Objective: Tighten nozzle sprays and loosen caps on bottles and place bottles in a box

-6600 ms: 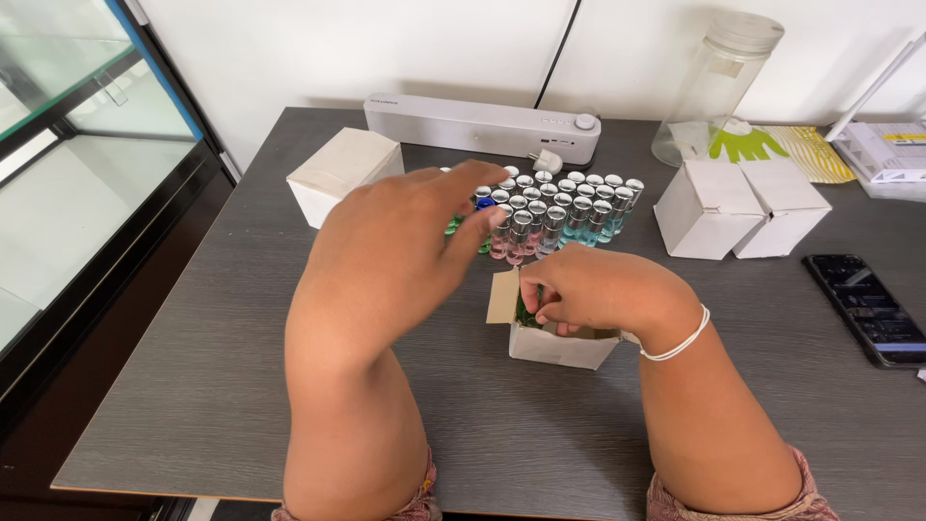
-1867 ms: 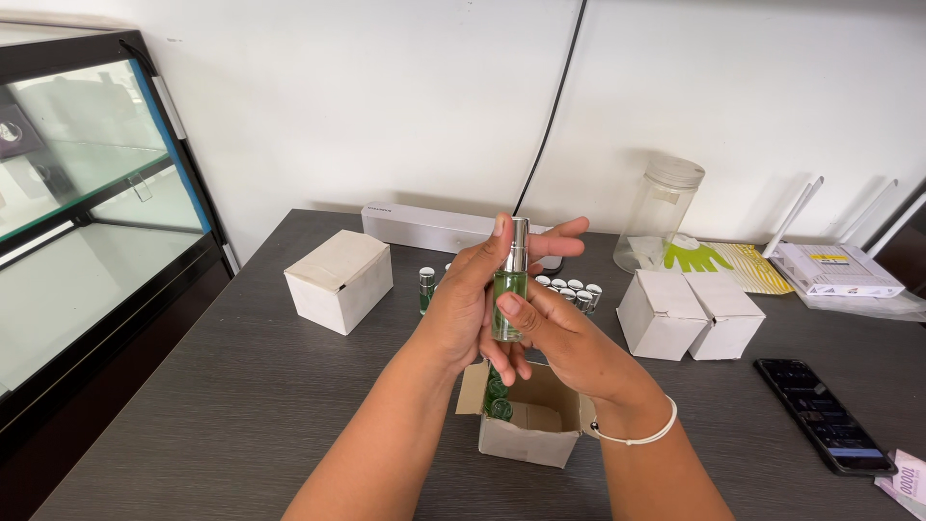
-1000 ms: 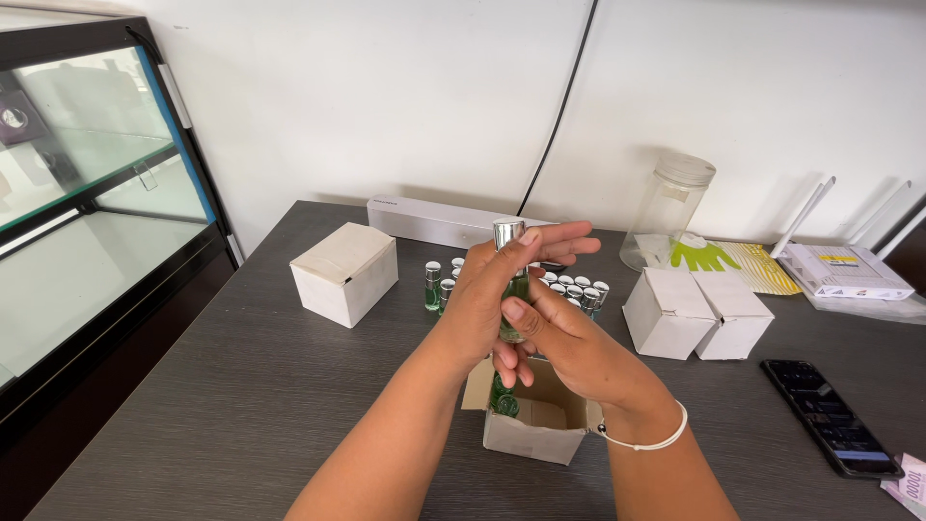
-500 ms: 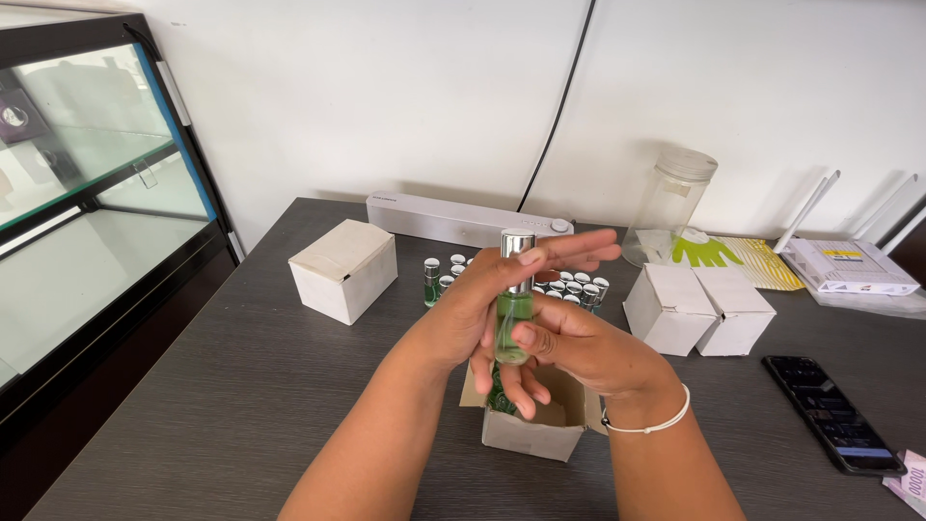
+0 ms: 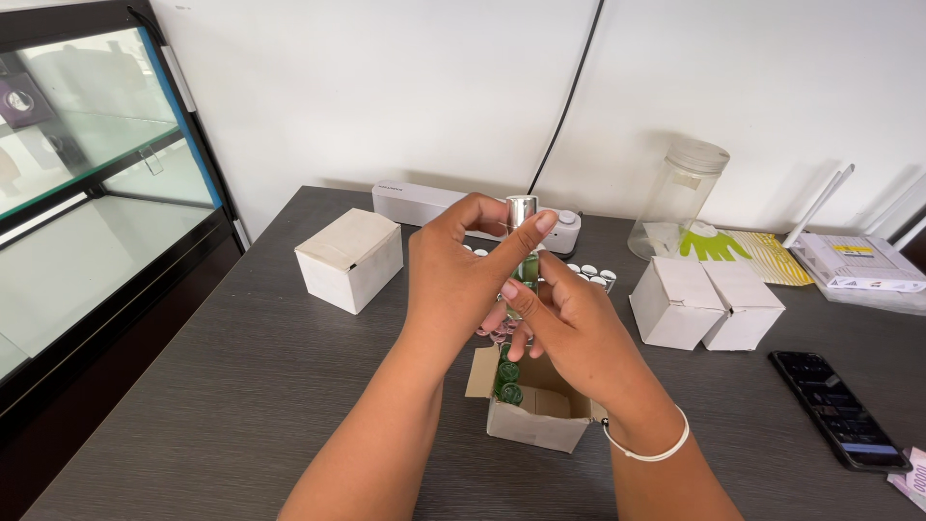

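Note:
A slim green bottle (image 5: 526,265) with a silver cap is upright in the air over the table, and both hands are on it. My left hand (image 5: 458,280) wraps it from the left, fingertips on the cap. My right hand (image 5: 569,323) pinches its lower part from the right. Below them an open white cardboard box (image 5: 540,420) holds two green bottles (image 5: 508,381). More small bottles with white caps (image 5: 588,275) stand behind my hands, partly hidden.
A closed white box (image 5: 349,259) sits at the left, two more (image 5: 709,304) at the right. A long white device (image 5: 424,203), a glass jar (image 5: 685,198), a black phone (image 5: 834,410) and a white router (image 5: 854,262) lie around. A glass cabinet (image 5: 87,222) stands left.
The bottle has been lifted out of the group on the table and held up in both hands. Over the last second the hands shifted slightly and the left fingertips settled on the cap.

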